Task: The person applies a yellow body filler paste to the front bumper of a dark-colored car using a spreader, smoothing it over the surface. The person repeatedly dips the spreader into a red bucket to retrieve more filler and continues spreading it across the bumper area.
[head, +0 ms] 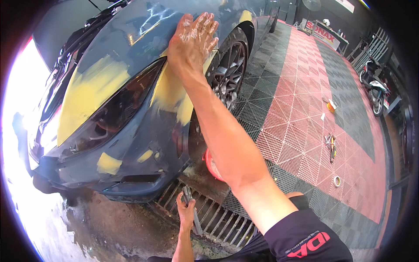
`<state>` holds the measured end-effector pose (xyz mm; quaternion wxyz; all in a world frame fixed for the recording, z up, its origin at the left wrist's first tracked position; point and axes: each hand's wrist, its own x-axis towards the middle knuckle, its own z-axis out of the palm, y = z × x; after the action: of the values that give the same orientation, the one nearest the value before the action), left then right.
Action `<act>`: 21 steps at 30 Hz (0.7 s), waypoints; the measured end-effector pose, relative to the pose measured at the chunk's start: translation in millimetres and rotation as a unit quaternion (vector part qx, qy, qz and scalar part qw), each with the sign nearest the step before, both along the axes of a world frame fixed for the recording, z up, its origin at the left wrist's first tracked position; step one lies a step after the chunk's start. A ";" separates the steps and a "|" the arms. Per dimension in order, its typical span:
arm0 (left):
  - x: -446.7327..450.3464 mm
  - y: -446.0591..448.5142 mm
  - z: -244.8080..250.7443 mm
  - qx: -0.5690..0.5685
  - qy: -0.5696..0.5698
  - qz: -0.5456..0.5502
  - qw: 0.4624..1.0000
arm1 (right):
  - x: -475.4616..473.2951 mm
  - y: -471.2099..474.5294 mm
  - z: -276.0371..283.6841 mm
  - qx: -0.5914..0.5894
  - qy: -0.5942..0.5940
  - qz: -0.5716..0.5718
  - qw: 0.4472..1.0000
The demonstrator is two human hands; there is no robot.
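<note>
My right hand (193, 42) lies flat and wet on the front fender (163, 19) of a blue-grey car, just above the wheel arch, with nothing seen in its grasp. Low in the view, my left hand (185, 211) holds a long, narrow grey sanding block (197, 219) above the floor grate. Yellow body filler (95, 88) covers patches beside the dark headlight (114, 114), with more filler (172, 85) below my right wrist and a small patch (109, 163) on the bumper. The fender surface looks wet.
A red bucket (214, 167) stands partly behind my right forearm. The spoked front wheel (230, 65) is right of the fender. Hand tools (331, 147), a tape roll (337, 181) and a yellow-orange container (331, 106) lie on the tiled floor. Below is a metal grate (222, 217); a motorcycle (376, 88) stands far right.
</note>
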<state>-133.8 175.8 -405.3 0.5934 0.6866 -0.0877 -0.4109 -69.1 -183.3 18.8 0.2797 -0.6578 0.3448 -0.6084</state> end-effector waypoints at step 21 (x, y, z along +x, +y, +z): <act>6.0 58.2 23.8 0.009 -0.061 -0.149 0.987 | 8.4 58.6 -77.9 -0.072 0.005 -0.034 0.997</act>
<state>-127.8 234.0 -381.5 0.5124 0.6951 -0.2218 -0.4528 -60.7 -124.6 -59.0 0.2090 -0.6670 0.3236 -0.6377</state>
